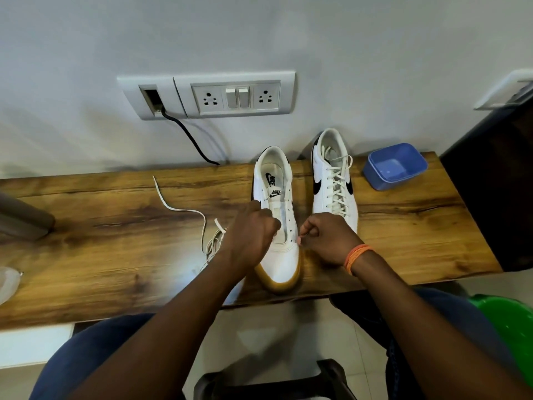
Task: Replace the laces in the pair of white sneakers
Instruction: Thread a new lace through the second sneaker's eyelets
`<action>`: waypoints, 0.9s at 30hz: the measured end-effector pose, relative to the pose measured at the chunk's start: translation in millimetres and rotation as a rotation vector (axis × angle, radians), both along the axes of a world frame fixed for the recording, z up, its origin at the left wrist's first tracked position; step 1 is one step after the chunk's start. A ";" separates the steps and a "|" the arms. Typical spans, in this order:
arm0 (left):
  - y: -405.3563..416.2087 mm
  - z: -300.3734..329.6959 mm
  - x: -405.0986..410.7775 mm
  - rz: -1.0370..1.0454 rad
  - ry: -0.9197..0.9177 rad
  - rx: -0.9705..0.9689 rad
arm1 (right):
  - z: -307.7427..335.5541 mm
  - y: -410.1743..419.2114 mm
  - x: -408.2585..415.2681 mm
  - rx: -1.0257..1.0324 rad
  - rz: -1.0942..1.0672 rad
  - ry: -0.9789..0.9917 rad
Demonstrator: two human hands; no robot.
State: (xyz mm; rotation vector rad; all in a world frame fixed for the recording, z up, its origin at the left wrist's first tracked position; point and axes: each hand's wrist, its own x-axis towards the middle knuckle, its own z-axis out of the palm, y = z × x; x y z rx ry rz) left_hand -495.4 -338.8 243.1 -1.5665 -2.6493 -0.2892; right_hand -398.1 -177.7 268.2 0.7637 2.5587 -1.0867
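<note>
Two white sneakers stand on a wooden table (pixel 115 249). The near sneaker (pixel 278 197) has open eyelets and a gum toe pointing at me. My left hand (pixel 251 229) rests curled on its left side by the lowest eyelets; whether it holds a lace is hidden. My right hand (pixel 326 235) pinches something small, apparently a lace tip, at the sneaker's right lower eyelets. The far sneaker (pixel 334 180) is fully laced, to the right. A loose white lace (pixel 184 210) lies in a curl on the table left of my left hand.
A blue plastic tub (pixel 395 166) sits at the table's back right. A switch and socket panel (pixel 227 95) with a black cable is on the wall behind. A green bucket (pixel 510 321) stands at floor level on the right. A clear object (pixel 7 284) lies at the left edge.
</note>
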 end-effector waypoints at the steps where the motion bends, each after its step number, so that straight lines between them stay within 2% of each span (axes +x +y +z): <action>1: 0.5 0.4 2.0 0.005 0.019 0.015 | -1.7 -0.8 -0.2 0.006 0.025 -0.014; 4: 5.3 -1.5 10.8 0.024 0.051 0.045 | -3.0 -2.4 -0.9 0.009 0.051 -0.033; 7: 7.8 -4.0 14.7 0.053 -0.036 0.074 | -3.6 -0.2 -0.2 0.034 0.044 -0.054; 11: 6.3 -11.2 9.5 0.295 -0.447 0.166 | -8.7 1.2 -0.5 0.036 -0.003 -0.080; 14: 10.6 -16.0 14.0 0.505 -0.679 0.129 | -9.8 -3.5 -1.5 -0.027 -0.005 -0.081; 17: 12.3 -21.9 13.1 0.584 -0.860 0.141 | -8.4 -5.8 -2.2 -0.073 -0.038 -0.072; 19: 13.2 -19.4 11.2 0.588 -0.892 0.106 | -8.9 -6.0 -2.3 -0.082 -0.040 -0.071; 23: 18.8 -8.9 16.5 0.638 -0.789 -0.020 | -13.1 -9.1 -2.7 -0.067 -0.028 -0.071; 27: 20.1 -17.6 10.4 0.602 -0.853 -0.020 | -17.0 -11.9 -2.0 -0.070 -0.087 -0.030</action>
